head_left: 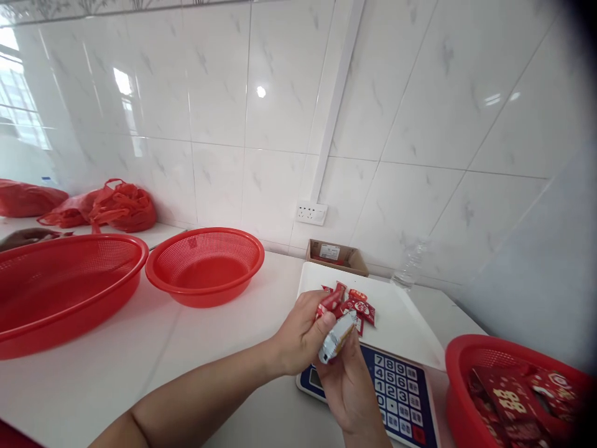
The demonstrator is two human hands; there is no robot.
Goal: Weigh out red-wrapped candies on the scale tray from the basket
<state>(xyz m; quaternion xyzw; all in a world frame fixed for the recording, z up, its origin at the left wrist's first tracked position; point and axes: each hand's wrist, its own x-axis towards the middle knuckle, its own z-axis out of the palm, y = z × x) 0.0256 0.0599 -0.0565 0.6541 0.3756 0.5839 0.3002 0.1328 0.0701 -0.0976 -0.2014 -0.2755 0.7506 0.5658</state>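
Note:
Over the front edge of a digital scale's white pan (396, 311), my two hands are close together. My left hand (301, 339) is closed around a small red packet (330, 303), its thumb resting near a silver packet (336, 338). My right hand (347, 386) pinches that silver packet from below; its lower fingers are partly hidden. Just beyond my fingers, several small red packets (361, 307) lie in a loose pile on the pan. The scale's blue keypad (396, 392) shows under and beside my right wrist.
A red basket (466, 348) filled with red packages stands at the right. Two red plastic baskets (205, 298) (69, 323) are at the left, red bags (124, 208) behind them. A cardboard box (359, 264) and a clear bottle (410, 267) stand by the wall. Another person's hand (28, 236) shows far left.

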